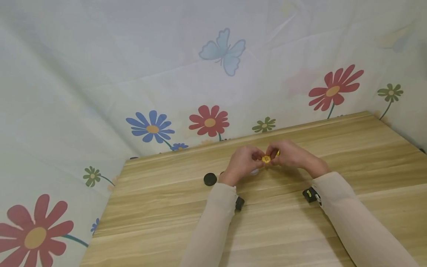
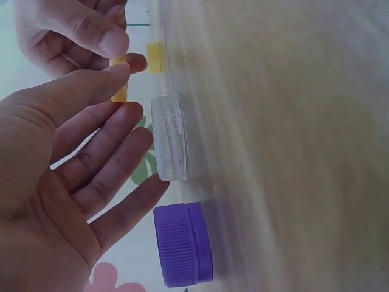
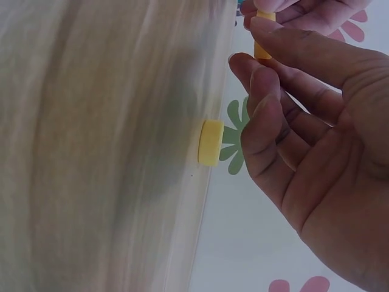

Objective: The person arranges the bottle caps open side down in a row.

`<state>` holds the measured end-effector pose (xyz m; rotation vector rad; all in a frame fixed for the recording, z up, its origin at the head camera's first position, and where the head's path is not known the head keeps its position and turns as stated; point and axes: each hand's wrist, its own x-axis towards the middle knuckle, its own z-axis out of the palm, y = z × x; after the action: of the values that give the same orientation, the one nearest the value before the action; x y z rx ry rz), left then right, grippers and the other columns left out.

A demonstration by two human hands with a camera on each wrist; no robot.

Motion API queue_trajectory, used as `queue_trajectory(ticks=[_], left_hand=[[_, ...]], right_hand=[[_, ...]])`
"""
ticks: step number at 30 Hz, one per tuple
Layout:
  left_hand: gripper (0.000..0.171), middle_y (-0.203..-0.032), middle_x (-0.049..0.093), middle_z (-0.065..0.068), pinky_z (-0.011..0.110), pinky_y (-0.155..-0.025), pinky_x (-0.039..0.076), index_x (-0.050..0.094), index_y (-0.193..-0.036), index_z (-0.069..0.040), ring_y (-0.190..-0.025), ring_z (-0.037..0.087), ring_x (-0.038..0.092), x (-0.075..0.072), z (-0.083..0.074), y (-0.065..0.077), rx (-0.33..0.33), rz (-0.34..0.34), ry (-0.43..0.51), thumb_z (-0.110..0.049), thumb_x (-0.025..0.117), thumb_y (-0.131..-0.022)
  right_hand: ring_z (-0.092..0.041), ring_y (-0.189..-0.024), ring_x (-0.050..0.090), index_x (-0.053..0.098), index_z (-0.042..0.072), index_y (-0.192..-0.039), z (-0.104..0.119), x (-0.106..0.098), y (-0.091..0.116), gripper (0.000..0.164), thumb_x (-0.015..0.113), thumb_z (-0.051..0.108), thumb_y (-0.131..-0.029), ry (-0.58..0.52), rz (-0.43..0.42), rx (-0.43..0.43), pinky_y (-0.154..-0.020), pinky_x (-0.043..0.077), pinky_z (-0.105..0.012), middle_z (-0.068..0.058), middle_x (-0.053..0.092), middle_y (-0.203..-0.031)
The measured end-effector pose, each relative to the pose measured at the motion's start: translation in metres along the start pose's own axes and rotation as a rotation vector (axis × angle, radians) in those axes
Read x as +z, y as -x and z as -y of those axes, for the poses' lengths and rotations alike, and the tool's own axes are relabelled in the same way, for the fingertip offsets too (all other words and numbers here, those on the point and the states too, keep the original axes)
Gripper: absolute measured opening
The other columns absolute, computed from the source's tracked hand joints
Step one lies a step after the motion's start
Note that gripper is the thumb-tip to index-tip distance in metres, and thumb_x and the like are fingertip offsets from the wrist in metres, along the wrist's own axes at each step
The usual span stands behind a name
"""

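Observation:
A small round yellow cap (image 1: 265, 159) is held just above the table, pinched from one side by my left hand (image 1: 242, 163) and from the other by my right hand (image 1: 291, 155). Seen edge-on in the left wrist view, the cap (image 2: 119, 94) sits between thumb and fingertips; the left hand's other fingers spread loosely. A second yellow cap (image 3: 211, 143) stands on the table near the right hand. Below the left hand are a clear ribbed cap (image 2: 170, 139) and a purple ribbed bottle cap (image 2: 182, 244), mostly hidden by that hand in the head view.
A black round cap (image 1: 210, 179) lies left of the left hand. The wood-grain table (image 1: 160, 207) ends at the back against a white cloth (image 1: 160, 74) printed with flowers and a butterfly. Dark wrist devices show at both cuffs.

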<state>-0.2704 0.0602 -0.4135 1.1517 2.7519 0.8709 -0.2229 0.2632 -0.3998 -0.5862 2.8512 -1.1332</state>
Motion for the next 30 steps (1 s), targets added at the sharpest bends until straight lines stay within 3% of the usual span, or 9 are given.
queue_trajectory(ticks=[14,30], left_hand=[[0.019,-0.093,0.077,-0.005,0.020,-0.076,0.051,0.083,-0.109,-0.012,-0.086,0.006,0.066,0.0011,-0.0021,0.0007,-0.031,0.071,-0.036,-0.017,0.086,-0.091],[0.018,-0.094,0.078,-0.004,0.021,-0.077,0.051,0.083,-0.108,-0.012,-0.087,0.007,0.067,0.0020,-0.0048,0.0016,-0.026,0.085,-0.081,-0.016,0.086,-0.091]], right_hand=[[-0.019,-0.084,0.063,0.072,0.000,-0.096,0.0010,0.0032,0.0002,0.019,0.087,0.000,-0.084,0.015,0.046,0.019,-0.077,0.052,-0.035,-0.003,0.070,-0.087],[-0.018,-0.080,0.061,0.071,0.000,-0.094,-0.0025,0.0073,-0.0019,0.018,0.086,0.001,-0.083,0.052,0.058,0.011,-0.075,0.052,-0.035,-0.003,0.069,-0.086]])
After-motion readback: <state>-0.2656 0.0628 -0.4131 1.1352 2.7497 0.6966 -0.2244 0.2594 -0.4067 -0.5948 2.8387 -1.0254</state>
